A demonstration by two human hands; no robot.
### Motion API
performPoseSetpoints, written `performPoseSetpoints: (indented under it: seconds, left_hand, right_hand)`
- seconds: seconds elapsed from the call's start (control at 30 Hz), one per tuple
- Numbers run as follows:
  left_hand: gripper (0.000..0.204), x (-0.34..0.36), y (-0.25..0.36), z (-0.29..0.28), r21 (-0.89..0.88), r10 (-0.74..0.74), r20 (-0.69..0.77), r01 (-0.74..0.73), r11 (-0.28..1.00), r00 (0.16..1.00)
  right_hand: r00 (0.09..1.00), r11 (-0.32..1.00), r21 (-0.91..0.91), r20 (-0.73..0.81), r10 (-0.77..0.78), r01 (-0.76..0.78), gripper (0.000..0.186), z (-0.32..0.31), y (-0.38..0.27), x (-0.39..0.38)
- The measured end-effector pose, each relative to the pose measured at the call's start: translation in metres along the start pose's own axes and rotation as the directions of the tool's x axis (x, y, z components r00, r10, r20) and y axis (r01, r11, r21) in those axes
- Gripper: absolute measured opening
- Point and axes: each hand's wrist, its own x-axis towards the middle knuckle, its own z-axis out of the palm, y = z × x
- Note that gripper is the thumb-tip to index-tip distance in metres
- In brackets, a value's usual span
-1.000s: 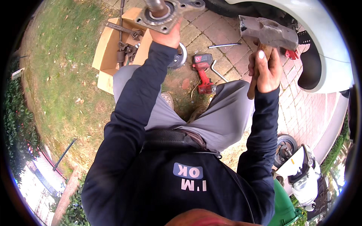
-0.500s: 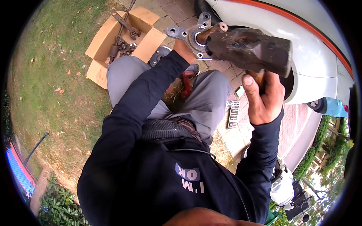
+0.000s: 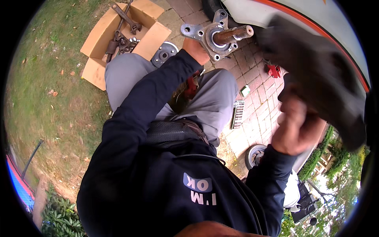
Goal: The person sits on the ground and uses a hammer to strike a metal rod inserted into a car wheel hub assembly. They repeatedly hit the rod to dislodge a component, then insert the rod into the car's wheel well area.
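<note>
Two grips, both full

Nearest, a dark hammer (image 3: 316, 71) hung blurred, well to the right of the flanged part (image 3: 209, 38). The right hand (image 3: 294, 128) sat under its head, fingers curled, apparently round the handle, which was mostly hidden.

Next came the flanged part itself, tilted, its brown shaft (image 3: 232, 36) jutting up and rightward from the middle. The left hand (image 3: 196, 51) gripped it at the lower left, so that the shaft lay free, beyond the grip; the fingertips were hidden behind the metal.

Handling both well seemed to call for a firm left wrist, fingers kept behind the metal and off the shaft's end, and a hammer face held square.

Farther off, left of the flanged part, lay a round metal disc (image 3: 160, 55), then a cardboard box (image 3: 152, 41) with an adjustable wrench (image 3: 125, 16) across it. To the part's lower right, a socket set (image 3: 238, 114) lay on brick paving (image 3: 262, 104); directly right stood a red object (image 3: 272, 70), and above that a white vehicle (image 3: 256, 15).
</note>
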Motion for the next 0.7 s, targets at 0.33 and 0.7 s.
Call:
performPoseSetpoints:
  seconds: [0.33, 0.7]
  left_hand:
    - [0.038, 0.005, -0.003, -0.005, -0.635, -0.236, -0.027, 0.166, 0.754, 0.971]
    - [0.055, 0.001, 0.026, -0.02, 0.277, -0.056, 0.177, 0.005, 0.961, 0.983]
  right_hand:
    - [0.982, 0.99, 0.032, 0.141, 0.129, -0.135, 0.03, 0.001, 0.024, -0.011]
    - [0.989, 0.961, -0.273, 0.125, 0.074, -0.037, 0.03, 0.039, 0.045, 0.006]
